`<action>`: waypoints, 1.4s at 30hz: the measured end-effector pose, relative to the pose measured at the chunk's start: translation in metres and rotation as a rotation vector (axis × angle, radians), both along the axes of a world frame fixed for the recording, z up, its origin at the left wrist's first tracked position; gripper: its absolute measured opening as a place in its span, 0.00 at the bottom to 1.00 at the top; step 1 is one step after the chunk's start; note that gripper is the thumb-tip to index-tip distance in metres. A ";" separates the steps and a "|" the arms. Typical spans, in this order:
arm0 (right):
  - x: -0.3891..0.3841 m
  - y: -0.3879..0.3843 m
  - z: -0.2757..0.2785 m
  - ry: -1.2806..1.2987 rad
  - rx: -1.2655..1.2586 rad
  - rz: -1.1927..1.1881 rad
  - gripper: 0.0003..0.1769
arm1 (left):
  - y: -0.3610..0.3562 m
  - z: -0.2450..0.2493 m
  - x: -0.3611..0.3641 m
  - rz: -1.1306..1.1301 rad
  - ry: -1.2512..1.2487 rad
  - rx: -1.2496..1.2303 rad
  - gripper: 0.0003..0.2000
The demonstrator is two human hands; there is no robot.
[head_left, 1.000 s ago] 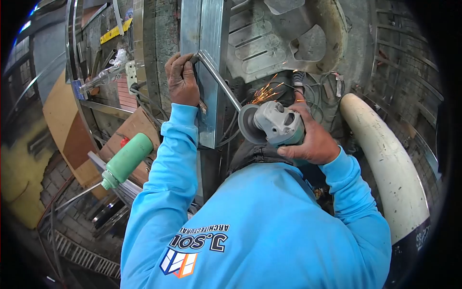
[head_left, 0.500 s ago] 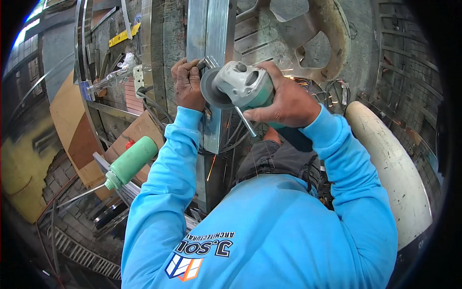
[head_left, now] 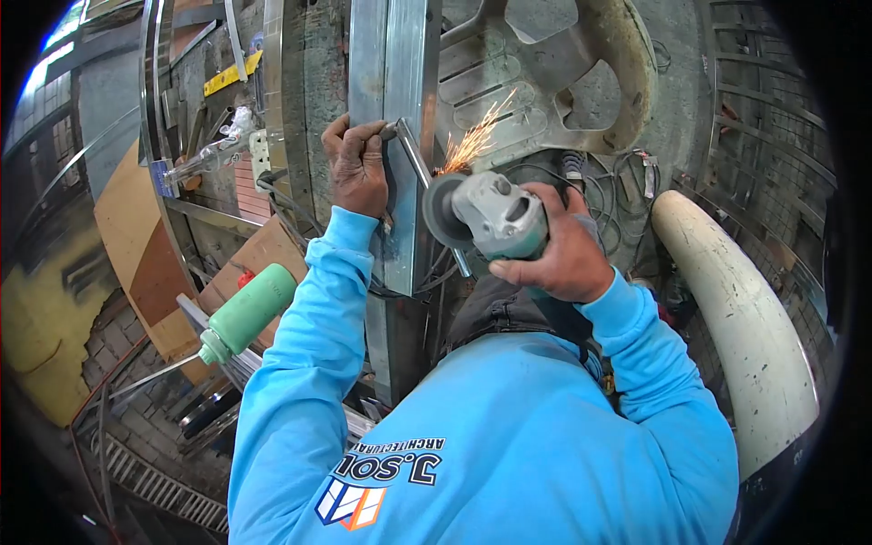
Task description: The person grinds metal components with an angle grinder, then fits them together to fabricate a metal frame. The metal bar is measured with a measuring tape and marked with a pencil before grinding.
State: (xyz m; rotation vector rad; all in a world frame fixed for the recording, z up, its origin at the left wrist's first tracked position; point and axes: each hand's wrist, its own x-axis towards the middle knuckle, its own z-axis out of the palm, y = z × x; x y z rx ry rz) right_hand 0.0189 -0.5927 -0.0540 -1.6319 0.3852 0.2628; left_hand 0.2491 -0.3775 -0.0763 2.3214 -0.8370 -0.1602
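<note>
Shifted down the shiny tube (head_left: 415,156), the right hand (head_left: 565,252) grips a scuffed grinder (head_left: 500,218); the left hand (head_left: 358,169) pinches its far end.

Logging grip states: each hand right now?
Left hand: closed, pinching the end of the metal rod.
Right hand: closed around the angle grinder.

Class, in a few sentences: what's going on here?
A person's left hand pins one end of a thin metal rod against a metal beam. Their right hand holds a grinder, its disc at the rod. Orange sparks fly up beside the beam.
</note>
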 end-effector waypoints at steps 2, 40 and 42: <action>0.018 0.006 -0.003 -0.069 0.133 -0.074 0.51 | 0.001 -0.002 0.000 -0.022 -0.036 0.034 0.08; -0.103 0.065 -0.040 0.027 0.706 -0.146 0.54 | 0.025 -0.006 0.002 -0.127 0.001 0.032 0.08; -0.103 0.077 -0.049 0.005 0.669 -0.140 0.54 | 0.024 -0.005 0.003 -0.154 -0.046 0.063 0.08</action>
